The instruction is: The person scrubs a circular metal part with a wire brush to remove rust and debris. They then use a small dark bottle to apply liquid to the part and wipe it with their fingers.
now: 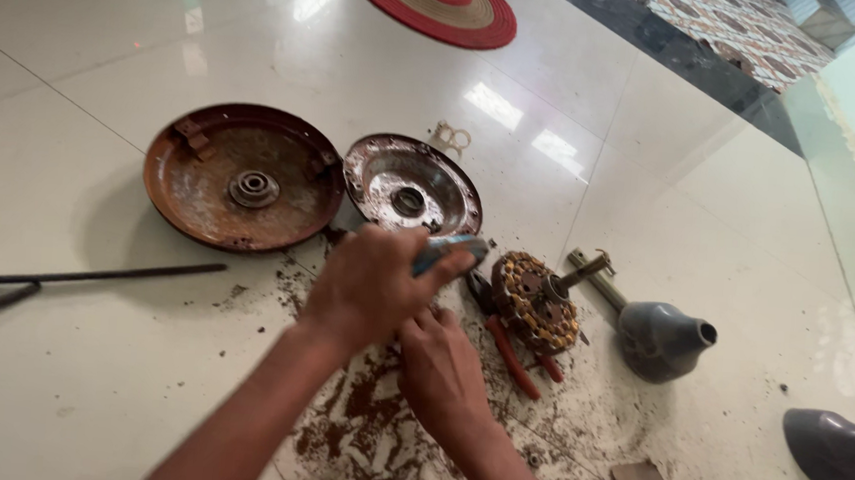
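Rust flakes (374, 437) on glossy tiled floor (653, 166), left hand (369, 286) fingers closed around perhaps a blue-handled tool (447, 251), right's hidden

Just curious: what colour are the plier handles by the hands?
Red, seen in the head view: pliers beside the right hand.

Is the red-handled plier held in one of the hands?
No, the red-handled pliers lie on the floor beside the right hand.

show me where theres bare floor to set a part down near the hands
Bare tile lies left of the rusty cover, above the black cable, and between the shiny cover and the red mat. More lies right of the grey cones. It is crowded around both hands: winding core, red-handled pliers and rust crumbs.
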